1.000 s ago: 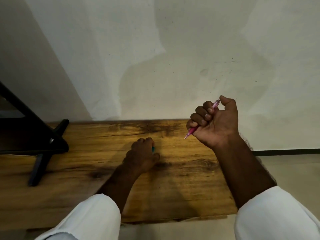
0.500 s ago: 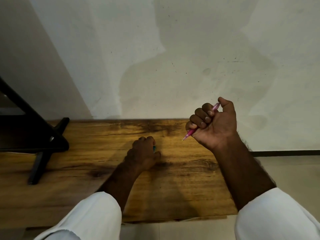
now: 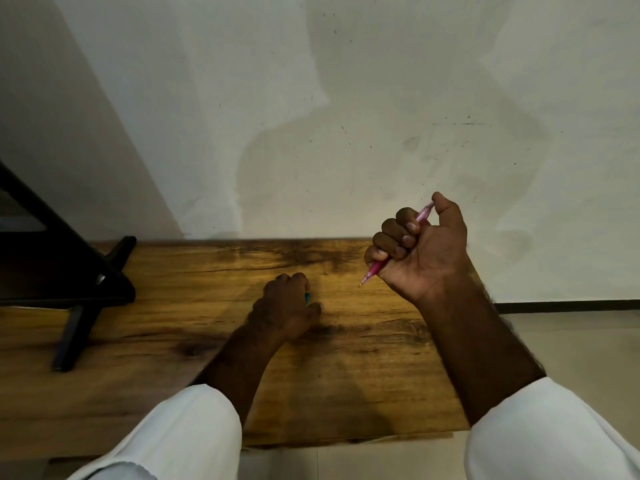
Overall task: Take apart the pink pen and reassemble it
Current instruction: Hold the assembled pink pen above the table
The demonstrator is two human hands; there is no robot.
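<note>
A pale, matte plastered wall point(image 3: 381, 81) fills the upper half, its surface flecked with small dark specks and crossed by soft grey shadows. Against its foot lies the broad rectangular wooden worktop point(image 3: 173, 358), honey-brown and smooth, with dark streaky grain and a knot-like blot near the middle. To its right is a stretch of plain cream floor point(image 3: 571, 341), met at the wall by a thin dark skirting strip point(image 3: 571, 304). On the worktop's left end stands a black angular stand point(image 3: 79, 278) of flat matte bars, one slanting leg reaching toward the near edge. Two loose white cloth sleeves point(image 3: 180, 434) come in from the bottom edge, soft and slightly creased, with bare forearms beyond them. The right hand point(image 3: 429, 258) is raised above the worktop's far right corner, its grip closed in a fist round the slim translucent pink plastic pen point(image 3: 372, 270): four fingers wrap the round barrel and the thumb tip sits on the pen's upper end. The pen slants, its top poking out between forefinger and thumb, its lower part tapering to a fine metallic point that aims down and left, clear of the wood. The left hand point(image 3: 287, 310) rests knuckles-up on the middle of the worktop, its grip curled over a small teal piece point(image 3: 307, 297), of which only a glossy sliver shows between forefinger and thumb; its shape cannot be made out.
</note>
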